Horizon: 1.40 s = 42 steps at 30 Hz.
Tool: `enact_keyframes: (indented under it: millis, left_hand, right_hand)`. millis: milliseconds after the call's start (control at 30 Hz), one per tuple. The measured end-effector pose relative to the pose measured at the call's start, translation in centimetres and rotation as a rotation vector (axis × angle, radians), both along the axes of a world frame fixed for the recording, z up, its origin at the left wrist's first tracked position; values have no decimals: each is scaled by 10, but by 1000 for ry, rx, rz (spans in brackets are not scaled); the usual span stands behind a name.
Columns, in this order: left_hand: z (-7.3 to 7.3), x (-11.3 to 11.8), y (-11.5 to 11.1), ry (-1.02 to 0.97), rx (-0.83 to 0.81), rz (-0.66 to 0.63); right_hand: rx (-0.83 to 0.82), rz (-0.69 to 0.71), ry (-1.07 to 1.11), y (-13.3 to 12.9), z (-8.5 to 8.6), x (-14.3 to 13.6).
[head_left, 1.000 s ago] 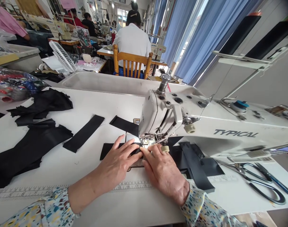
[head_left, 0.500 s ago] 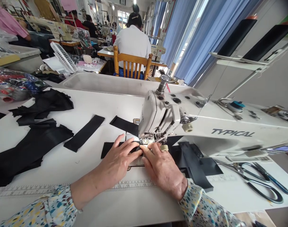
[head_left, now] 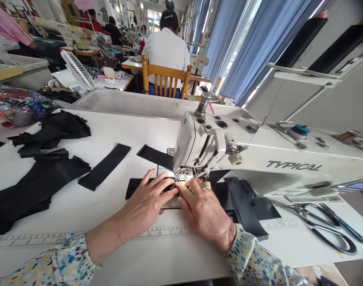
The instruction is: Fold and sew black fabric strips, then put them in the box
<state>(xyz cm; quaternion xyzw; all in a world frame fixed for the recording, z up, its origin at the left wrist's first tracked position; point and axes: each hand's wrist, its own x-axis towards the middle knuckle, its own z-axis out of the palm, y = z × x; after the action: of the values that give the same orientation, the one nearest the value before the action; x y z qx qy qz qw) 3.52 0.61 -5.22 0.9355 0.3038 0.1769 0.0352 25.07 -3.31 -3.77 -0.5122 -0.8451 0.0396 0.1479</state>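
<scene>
From my remote station I see black on the strip (head_left: 133,187) and the scraps (head_left: 29,182), against a white tabletop (head_left: 122,262). The machine (head_left: 253,153) reads off-white to me, with dark grey lettering (head_left: 294,165). I make out blue, yellow and dark red flecks over the pale sleeves (head_left: 74,254). Beyond, I get blue curtains (head_left: 232,47), a white shirt (head_left: 166,47), an orange-brown chair (head_left: 167,72) and black thread cones (head_left: 302,41) with orange tops.

Reaching over the table (head_left: 157,258) with left forearm (head_left: 105,238) slanting in from the near left corner and right forearm (head_left: 253,254) from the near edge. Holding left hand (head_left: 150,196) palm down, fingers spread; keeping right hand (head_left: 203,210) palm down, index extended, thumb apart, fingertips close to the left's.
</scene>
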Motion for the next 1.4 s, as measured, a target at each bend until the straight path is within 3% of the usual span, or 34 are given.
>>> enact_keyframes:
  millis: [400, 733, 1000, 1167, 1400]
  left_hand:
    - [7, 1, -7, -41, 12, -31]
    - [3, 1, 23, -216, -94, -13]
    - [5, 0, 24, -186, -34, -42]
    - [6, -4, 12, -177, -23, -74]
    - [10, -9, -19, -239, -101, -53]
  right_hand:
    - [16, 7, -58, 1, 6, 4]
    - [-13, 52, 21, -10, 8, 7]
    - [-10, 16, 51, -7, 5, 7]
    - [23, -80, 59, -5, 2, 1]
    - [49, -77, 161, -16, -2, -11]
